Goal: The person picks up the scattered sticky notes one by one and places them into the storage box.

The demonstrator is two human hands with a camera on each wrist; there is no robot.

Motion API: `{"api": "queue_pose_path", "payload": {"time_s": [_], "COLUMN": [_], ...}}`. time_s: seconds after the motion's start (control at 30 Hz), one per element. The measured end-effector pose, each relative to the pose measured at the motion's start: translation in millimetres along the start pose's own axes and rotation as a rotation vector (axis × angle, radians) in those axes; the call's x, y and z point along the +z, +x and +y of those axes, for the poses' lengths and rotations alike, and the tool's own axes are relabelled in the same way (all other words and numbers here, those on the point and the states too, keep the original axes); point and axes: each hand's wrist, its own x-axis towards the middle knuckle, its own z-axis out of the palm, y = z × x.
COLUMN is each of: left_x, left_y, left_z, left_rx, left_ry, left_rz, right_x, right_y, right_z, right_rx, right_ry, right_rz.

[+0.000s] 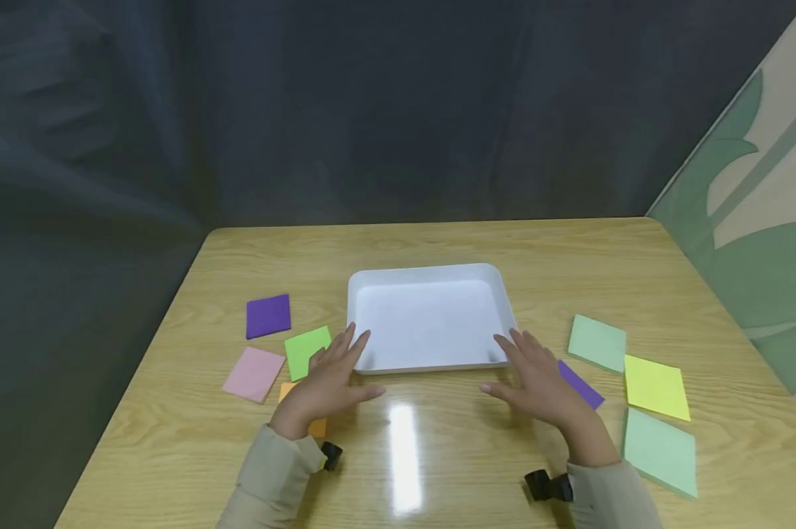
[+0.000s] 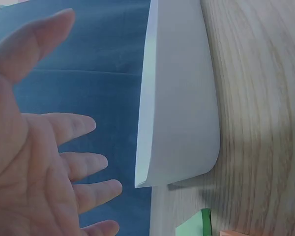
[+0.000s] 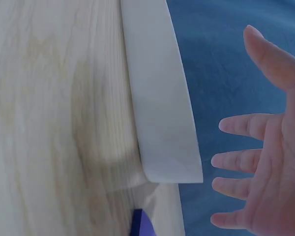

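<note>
A shallow white rectangular tray [image 1: 431, 316] lies on the wooden table between and beyond my two hands. My left hand [image 1: 328, 386], fingers spread, is above its near left corner, and my right hand [image 1: 536, 378] is likewise spread at its near right corner. Both wrist views show bare palms, with the fingers apart from the tray wall [image 2: 184, 98]. Below the left hand an orange square pad [image 1: 318, 427] is partly hidden, with a green square pad [image 1: 305, 351] beside the fingers. Next to the right hand a purple square pad [image 1: 581, 386] is partly covered.
On the left lie another purple pad [image 1: 268, 317] and a pink pad [image 1: 253, 375]. To the right are a mint pad [image 1: 597, 343], a yellow pad [image 1: 657, 388] and a second mint pad [image 1: 660, 452]. A dark curtain [image 1: 398, 110] hangs behind the table [image 1: 437, 242].
</note>
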Motion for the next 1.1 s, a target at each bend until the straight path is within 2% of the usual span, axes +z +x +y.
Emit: {"api": "queue_pose_path", "payload": {"time_s": [0.3,0.7,0.9,1.1], "left_x": [0.6,2.9,4.0,6.2], "left_y": [6.5,20.9,28.3,36.4], "left_z": [-6.9,-14.4,-17.0,-19.1], "left_rx": [-0.048,-0.105,-0.115,-0.126], "left_ry": [-0.036,-0.100,-0.119,-0.148], "left_rz": [0.038,0.077,0.074,0.068], "right_x": [1,0,1,2], "right_y": [15,29,34,37], "right_z": [13,27,33,39], "right_rx": [0.017,0.056,0.074,0.071], "right_ry": [-0.007,0.060,0.106,0.161], "right_rz": [0.013,0.001,0.005,0.044]}}
